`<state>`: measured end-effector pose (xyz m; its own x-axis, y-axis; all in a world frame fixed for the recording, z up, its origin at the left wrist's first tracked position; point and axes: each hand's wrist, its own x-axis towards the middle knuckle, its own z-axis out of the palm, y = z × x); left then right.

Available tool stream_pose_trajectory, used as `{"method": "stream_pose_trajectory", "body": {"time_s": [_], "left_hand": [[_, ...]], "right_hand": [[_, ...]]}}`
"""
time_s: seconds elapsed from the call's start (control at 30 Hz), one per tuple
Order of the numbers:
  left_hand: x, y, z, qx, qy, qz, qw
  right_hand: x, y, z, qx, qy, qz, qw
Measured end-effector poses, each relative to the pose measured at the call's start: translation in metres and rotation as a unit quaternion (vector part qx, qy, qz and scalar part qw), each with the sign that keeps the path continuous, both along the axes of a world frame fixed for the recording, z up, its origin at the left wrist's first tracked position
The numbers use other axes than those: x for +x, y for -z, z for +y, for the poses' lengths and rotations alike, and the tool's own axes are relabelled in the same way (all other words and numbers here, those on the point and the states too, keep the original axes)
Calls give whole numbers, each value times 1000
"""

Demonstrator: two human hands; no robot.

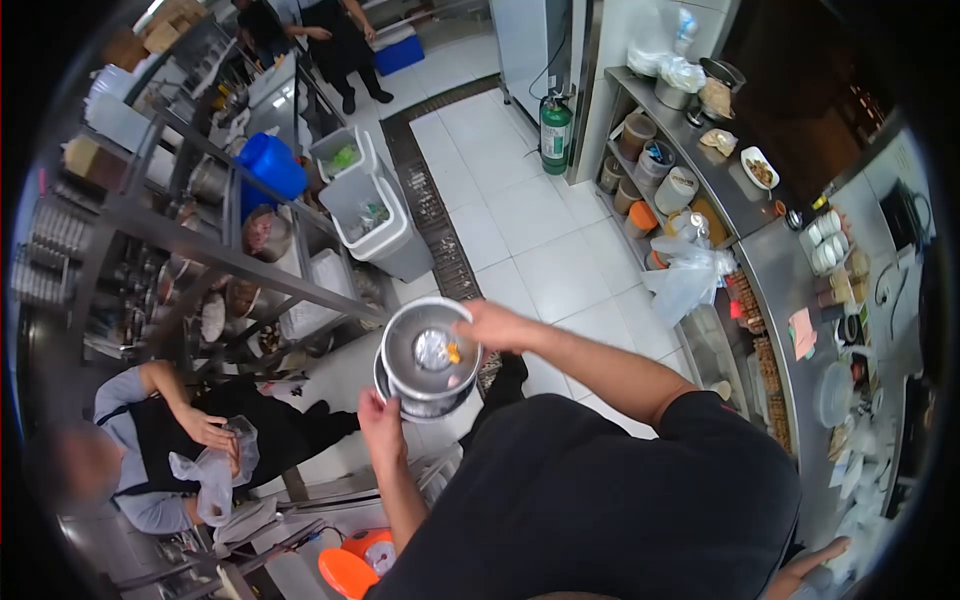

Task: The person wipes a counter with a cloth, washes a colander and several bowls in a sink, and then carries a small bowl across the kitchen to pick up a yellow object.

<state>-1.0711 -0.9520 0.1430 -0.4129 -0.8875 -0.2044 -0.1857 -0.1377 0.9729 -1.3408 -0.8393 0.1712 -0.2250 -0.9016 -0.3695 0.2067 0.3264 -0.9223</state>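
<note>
My right hand (492, 326) is closed on the rim of a steel bowl (403, 343). Inside that bowl are a small orange piece (453, 352) and a pinkish bit near the wall, too small to name. A second steel bowl (432, 409) sits directly under the first, mostly hidden by it. My left hand (379, 416) grips the near left edge of this lower bowl with its fingers closed. Both bowls are held in the air in front of my body, above the floor.
A co-worker's hands (215, 432) hold a clear plastic bag at the left. Metal shelving (230, 250) with pans and grey bins (395, 240) stand ahead left. Right are a steel counter (770, 270) and a fire extinguisher (555, 133). An orange scale (345, 572) is near my left forearm.
</note>
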Motion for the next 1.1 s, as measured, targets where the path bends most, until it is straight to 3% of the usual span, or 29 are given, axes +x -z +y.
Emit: {"method": "stream_pose_trajectory", "body": {"time_s": [0.13, 0.27, 0.37, 0.53, 0.7, 0.77, 0.93, 1.1], "left_hand": [[-118, 31, -70, -15, 31, 9, 999], [-247, 5, -122, -75, 83, -13, 994], [-338, 3, -160, 29, 119, 21, 992], [-470, 15, -219, 25, 194, -13, 981], [-596, 37, -258, -2, 206, -10, 978], [-647, 29, -263, 43, 155, -27, 987], [-739, 25, -317, 6, 132, -12, 991], [-821, 17, -379, 50, 66, -24, 996]], "right_hand": [[-121, 10, -38, 27, 99, -42, 994], [-243, -20, -52, 18, 229, -76, 970], [-315, -15, -36, 31, 318, -64, 945], [-419, 11, -33, 55, 413, -78, 906], [-531, 46, -77, 68, 404, -88, 908], [-583, 47, -108, 78, 399, -70, 911], [-711, 31, -205, 83, 293, 21, 952], [-808, 7, -324, 34, 157, 54, 986]]}}
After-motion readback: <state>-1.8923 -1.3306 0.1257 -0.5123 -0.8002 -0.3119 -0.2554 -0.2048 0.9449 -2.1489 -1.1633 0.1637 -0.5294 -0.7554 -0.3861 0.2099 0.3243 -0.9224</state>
